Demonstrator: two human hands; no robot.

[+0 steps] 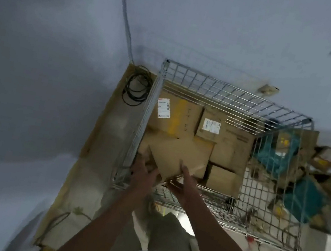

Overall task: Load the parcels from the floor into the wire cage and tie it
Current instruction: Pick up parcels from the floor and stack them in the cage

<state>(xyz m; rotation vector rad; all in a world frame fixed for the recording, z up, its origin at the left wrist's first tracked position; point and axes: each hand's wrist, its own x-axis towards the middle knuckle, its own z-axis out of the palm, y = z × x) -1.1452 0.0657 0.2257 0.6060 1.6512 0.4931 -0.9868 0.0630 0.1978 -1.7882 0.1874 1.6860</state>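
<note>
We look straight down past our own arms into a wire cage standing in a corner against pale walls. Both our hands reach over its near rim and hold a flat cardboard parcel, tilted, one corner pointing toward us. Our left hand grips the parcel's edge at about nine o'clock, fingers curled onto it; our right hand holds the near corner at about five o'clock, one finger laid up over the top face, the rest underneath and out of sight.

Inside the cage, other parcels already lie on the floor: a long box with a white label at eleven o'clock of the held parcel, a labelled box at one o'clock, and a small box at three o'clock. Outside the cage, through its right-hand mesh, we see teal bags and more cartons heaped on the floor (blurred, so we cannot count them). A coil of black cable lies on a brown sheet by the cage's far left corner.

What could go wrong, as we judge it: the parcel is tipped and overlaps several boxes, so if released here it may settle crooked and waste space. Its left edge sits close to the mesh and could snag or pinch our left fingers.
</note>
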